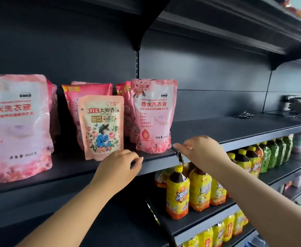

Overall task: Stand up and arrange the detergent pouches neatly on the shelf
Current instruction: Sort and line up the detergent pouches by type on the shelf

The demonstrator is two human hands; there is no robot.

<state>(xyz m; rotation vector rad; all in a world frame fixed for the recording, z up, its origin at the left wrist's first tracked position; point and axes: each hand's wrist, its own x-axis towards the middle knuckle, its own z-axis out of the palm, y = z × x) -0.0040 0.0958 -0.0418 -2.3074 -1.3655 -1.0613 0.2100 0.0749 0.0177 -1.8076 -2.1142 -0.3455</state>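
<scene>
Both hands, left hand [118, 162] and right hand [199, 151], hover loosely curled, holding nothing, near upright glossy pink plastic detergent pouches [154, 115] on the dark metal shelf [226, 129], seemingly checking alignment.

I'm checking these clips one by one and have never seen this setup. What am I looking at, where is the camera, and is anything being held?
No machine here: a person wears a camera on the head, looking forward and down at their own hands. The left hand and right hand hover at the front edge of a dark shelf, fingers loosely curled, holding nothing. On the shelf stand pink detergent pouches: a large one at left, a small peach one in the middle, another pink one beside it, with more behind. Yellow bottles fill the shelf below.
</scene>
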